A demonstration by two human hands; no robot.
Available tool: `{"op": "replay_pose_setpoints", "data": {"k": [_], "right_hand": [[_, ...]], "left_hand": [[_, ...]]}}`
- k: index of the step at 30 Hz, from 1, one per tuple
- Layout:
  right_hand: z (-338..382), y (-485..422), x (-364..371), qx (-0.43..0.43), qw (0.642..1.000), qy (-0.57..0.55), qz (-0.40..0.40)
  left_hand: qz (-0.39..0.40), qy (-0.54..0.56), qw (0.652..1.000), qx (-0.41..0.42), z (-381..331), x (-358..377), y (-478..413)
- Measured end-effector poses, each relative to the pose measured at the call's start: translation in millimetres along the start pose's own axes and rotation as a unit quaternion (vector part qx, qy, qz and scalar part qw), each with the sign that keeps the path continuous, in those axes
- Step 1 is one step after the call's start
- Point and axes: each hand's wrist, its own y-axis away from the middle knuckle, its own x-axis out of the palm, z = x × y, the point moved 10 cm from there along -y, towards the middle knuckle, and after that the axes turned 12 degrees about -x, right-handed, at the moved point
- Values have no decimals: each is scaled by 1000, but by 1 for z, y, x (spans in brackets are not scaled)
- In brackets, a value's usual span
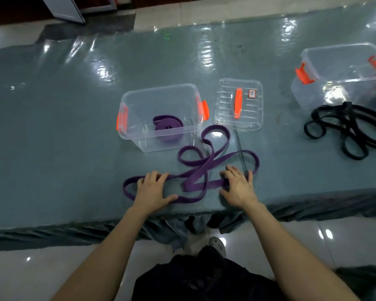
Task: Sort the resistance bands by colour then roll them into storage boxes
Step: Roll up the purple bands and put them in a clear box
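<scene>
Loose purple resistance bands [206, 168] lie tangled in loops on the table near its front edge. My left hand [153, 190] lies on the left loop with its fingers curled over the strap. My right hand [239, 185] presses on the right part of the bands, fingers bent over the strap. A clear storage box [161, 117] with orange latches stands just behind, and a rolled purple band [167, 128] sits inside it. Black bands [343, 129] lie in a tangle at the right, in front of a second clear box [343, 72].
The box's clear lid [238, 104] with an orange handle lies flat to the right of the first box. The table [52, 127] is covered in glossy grey-green sheeting, and its front edge runs just below my hands. Tiled floor lies beyond.
</scene>
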Motion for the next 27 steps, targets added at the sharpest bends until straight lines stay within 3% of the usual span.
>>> {"op": "replay_pose_setpoints", "data": {"k": [5,8,10,14,16,20,27], "right_hand": [[-1,-7,-6,35,997,-55,-38],[-8,-11,-19,76,983,-138,-91],[-12,-13,-35,95,968,-192,-128],[-17,-32,-61,129,922,-316,-185],[-16,-45,-64,156,905,-355,-175],[9,-76,-53,124,912,-381,-84],[29,-89,-53,114,929,-349,-42]], "left_hand": [[15,45,996,74,-24,3,4],[39,190,977,89,-55,0,8],[-9,249,965,79,-65,-17,4],[-59,206,966,147,-80,-46,9],[-117,152,966,175,-81,-62,17],[-196,83,951,224,-85,-75,39],[-209,44,936,278,-92,-65,59]]}}
